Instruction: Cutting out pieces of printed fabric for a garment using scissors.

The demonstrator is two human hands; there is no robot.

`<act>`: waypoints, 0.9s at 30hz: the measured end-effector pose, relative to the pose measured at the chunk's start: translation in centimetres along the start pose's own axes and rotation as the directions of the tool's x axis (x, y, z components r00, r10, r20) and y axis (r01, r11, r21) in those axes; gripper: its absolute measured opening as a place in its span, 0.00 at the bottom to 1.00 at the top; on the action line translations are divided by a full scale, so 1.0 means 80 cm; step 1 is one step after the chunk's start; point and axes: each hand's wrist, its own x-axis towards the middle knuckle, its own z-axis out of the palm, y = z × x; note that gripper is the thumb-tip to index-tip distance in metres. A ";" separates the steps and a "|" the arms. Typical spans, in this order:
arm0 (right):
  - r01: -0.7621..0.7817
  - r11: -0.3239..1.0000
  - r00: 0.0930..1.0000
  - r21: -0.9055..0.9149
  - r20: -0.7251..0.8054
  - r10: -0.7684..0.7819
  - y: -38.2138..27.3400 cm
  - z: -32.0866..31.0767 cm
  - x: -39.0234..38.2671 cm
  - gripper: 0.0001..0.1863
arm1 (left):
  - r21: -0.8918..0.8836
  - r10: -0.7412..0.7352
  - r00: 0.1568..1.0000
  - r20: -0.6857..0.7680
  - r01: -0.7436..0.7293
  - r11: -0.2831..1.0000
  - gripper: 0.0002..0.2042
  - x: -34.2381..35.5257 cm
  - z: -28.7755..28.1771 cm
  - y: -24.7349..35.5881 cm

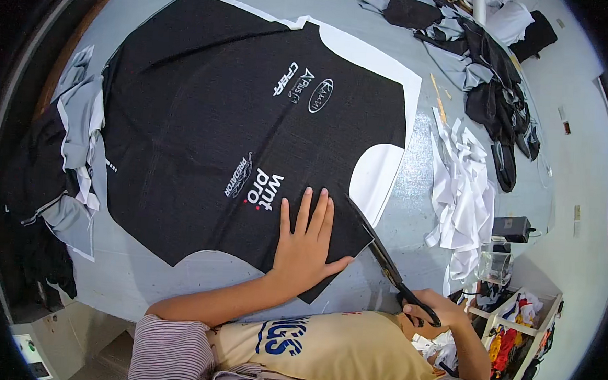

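Observation:
A large black jersey panel [184, 122] with white printed logos lies spread on the grey table. White edging material [376, 173] shows along its right side and top. My left hand [304, 248] rests flat on the lower part of the panel, fingers spread. In my right hand [438, 314] I hold long dark scissors [386, 263] by the handles. Their blades point up and left into the panel's lower right edge, just right of my left hand. The tip lies by the curved cutout; how far the blades are parted is hard to make out.
White fabric strips [463, 191] are heaped at right, below a thin wooden stick [438, 97]. Black and grey pieces [491, 90] pile at the far right. More cloth [79, 144] hangs at the left edge. A black box [511, 229] and scrap-filled shelves [517, 325] stand at lower right.

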 end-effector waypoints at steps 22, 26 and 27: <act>-0.014 1.000 1.000 0.016 -0.017 0.014 -0.009 0.006 -0.004 0.24 | 0.007 0.017 1.000 -0.016 -0.017 1.000 0.49 -0.001 0.003 -0.002; 0.015 1.000 1.000 -0.017 -0.016 -0.016 -0.001 0.006 0.000 0.25 | 0.004 0.011 1.000 0.001 -0.011 1.000 0.48 -0.001 -0.001 -0.001; 0.041 0.997 0.999 -0.064 -0.026 -0.042 0.002 0.005 0.002 0.25 | 0.010 0.003 1.000 -0.004 -0.003 1.000 0.47 -0.001 -0.001 -0.001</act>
